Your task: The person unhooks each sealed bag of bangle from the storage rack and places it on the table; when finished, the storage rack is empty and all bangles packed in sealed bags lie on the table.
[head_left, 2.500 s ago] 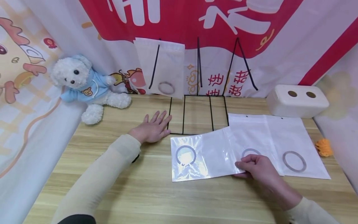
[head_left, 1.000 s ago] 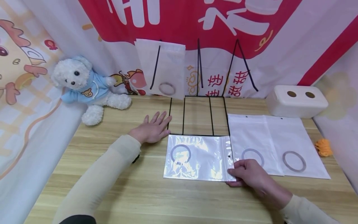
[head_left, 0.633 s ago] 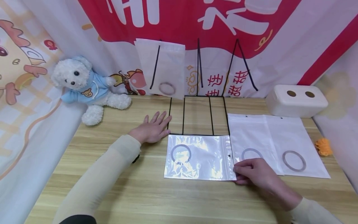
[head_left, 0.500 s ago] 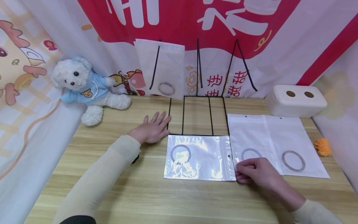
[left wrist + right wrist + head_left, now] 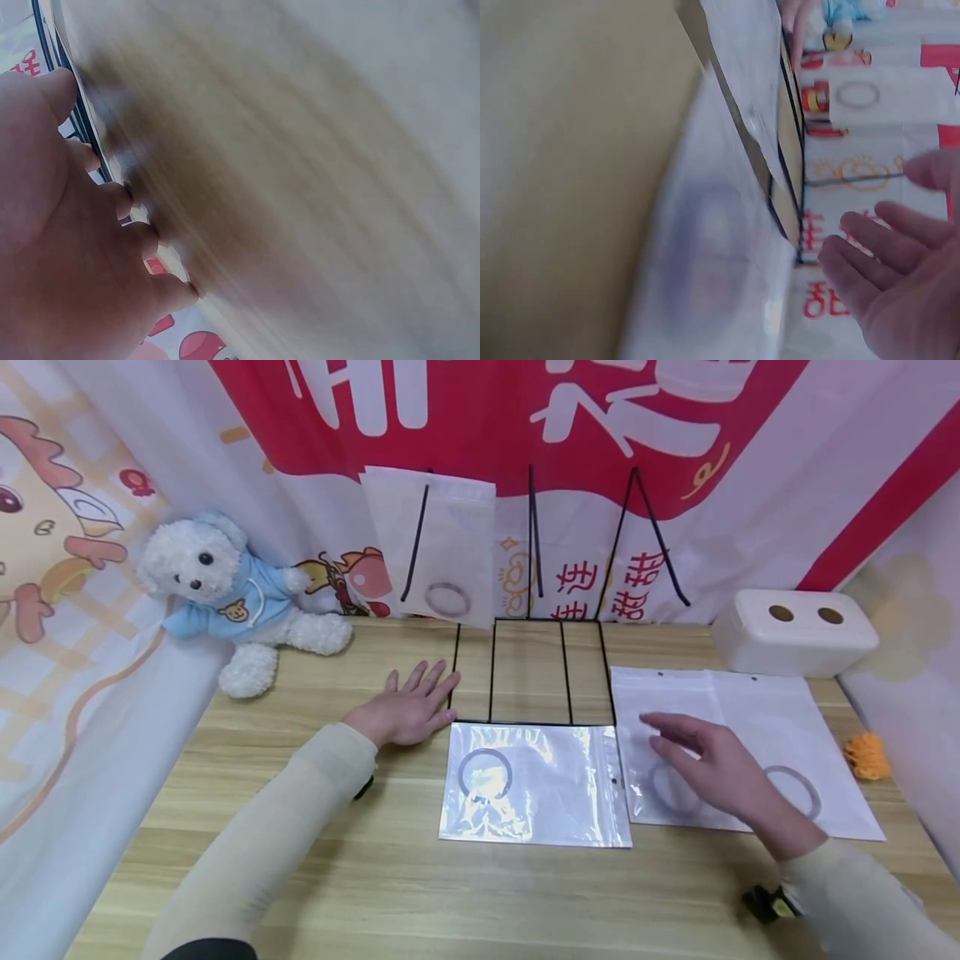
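My left hand (image 5: 405, 706) lies spread on the table, fingertips at the left side of the black wire rack (image 5: 491, 672). In front of the rack, a glossy white zip bag (image 5: 570, 785) lies flat, its ring (image 5: 462, 774) showing at the left end and its punched hole at the right. My right hand (image 5: 720, 768) is over two more white bags on the right, thumb and fingers apart, holding nothing. The left one of these bags (image 5: 637, 693) has a ring partly behind the fingers; the right one (image 5: 840, 785) shows its ring beside my wrist.
Another bag with a ring (image 5: 468, 543) hangs on the rack's left arm; the other arms stand bare. A plush dog (image 5: 247, 593) sits at the back left. At the back right stands a white box with two holes (image 5: 795, 631), near an orange item (image 5: 867, 756).
My right hand brought the glossy bag left and down off the other bags, laid it before the rack and let go. It then rose rightward over the other bags. My left hand stayed put.
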`<act>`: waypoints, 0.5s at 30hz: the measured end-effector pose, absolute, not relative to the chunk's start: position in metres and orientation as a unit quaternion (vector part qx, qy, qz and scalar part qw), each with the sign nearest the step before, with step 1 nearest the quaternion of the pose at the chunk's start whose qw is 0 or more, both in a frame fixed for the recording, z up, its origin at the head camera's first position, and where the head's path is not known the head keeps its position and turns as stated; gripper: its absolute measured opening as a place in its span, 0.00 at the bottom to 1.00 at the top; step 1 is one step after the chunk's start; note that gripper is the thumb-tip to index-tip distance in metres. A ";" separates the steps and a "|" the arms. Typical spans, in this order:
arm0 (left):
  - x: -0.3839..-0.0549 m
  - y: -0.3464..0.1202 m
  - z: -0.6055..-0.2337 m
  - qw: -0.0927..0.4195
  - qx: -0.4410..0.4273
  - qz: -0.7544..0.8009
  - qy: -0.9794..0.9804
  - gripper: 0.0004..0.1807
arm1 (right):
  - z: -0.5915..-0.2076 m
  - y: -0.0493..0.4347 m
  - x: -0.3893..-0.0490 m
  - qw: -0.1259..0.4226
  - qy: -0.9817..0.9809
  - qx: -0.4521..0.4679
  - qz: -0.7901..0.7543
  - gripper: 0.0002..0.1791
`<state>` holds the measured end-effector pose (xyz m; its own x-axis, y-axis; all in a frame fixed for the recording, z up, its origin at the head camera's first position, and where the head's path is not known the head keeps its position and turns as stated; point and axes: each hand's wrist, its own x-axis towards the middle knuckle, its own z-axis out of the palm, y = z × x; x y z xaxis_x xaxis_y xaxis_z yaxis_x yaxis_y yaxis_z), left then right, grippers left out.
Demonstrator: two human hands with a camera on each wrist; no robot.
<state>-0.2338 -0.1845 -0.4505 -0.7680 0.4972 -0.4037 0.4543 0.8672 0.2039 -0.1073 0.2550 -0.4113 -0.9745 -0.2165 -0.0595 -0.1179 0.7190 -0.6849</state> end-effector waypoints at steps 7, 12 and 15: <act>-0.233 -0.186 -0.452 0.228 0.252 0.049 0.939 0.41 | -0.412 0.261 -0.152 0.091 0.941 -0.168 -0.280 0.38; -0.233 -0.185 -0.450 0.229 0.252 0.050 0.939 0.40 | -0.420 0.262 -0.177 0.123 0.943 -0.169 -0.261 0.43; -0.232 -0.185 -0.448 0.228 0.249 0.050 0.940 0.40 | -0.426 0.262 -0.189 0.133 0.941 -0.177 -0.254 0.45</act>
<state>-0.2323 -0.1851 -0.4485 -0.7720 0.4915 -0.4031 0.4461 0.8707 0.2072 -0.1895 0.2616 -0.4256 -0.9016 -0.4013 -0.1613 -0.2658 0.8084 -0.5252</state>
